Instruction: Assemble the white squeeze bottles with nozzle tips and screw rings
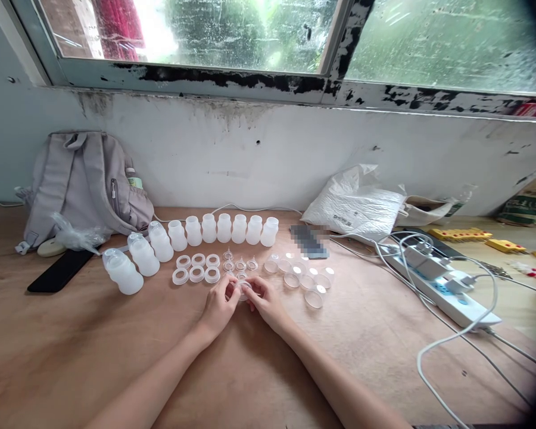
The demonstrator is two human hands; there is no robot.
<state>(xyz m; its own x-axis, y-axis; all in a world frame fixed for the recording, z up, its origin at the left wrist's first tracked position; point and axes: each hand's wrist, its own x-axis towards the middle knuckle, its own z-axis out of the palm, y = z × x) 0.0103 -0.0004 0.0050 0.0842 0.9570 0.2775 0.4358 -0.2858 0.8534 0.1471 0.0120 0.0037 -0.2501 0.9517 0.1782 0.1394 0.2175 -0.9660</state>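
Observation:
My left hand [221, 301] and my right hand [267, 300] meet at the middle of the table. The fingers of both are closed around a translucent baby bottle ring [243, 288], partly hidden by the fingertips. Just beyond them stand several clear silicone nipples [240, 266]. To the left lie several translucent screw rings [196, 273] in two rows. Several clear dome caps [314, 299] are grouped at the right. Behind, a curved row of frosted baby bottles [224, 229] stands upright; the three leftmost, such as the nearest bottle [124, 273], have clear caps on.
A grey backpack [84, 179], plastic bag [78, 233] and black phone [61, 271] are at the left. Back right are a blurred phone-like slab [310, 241] and white plastic package [355, 202]. A power strip [442, 292] with loose cables lies right, near yellow parts [460, 235].

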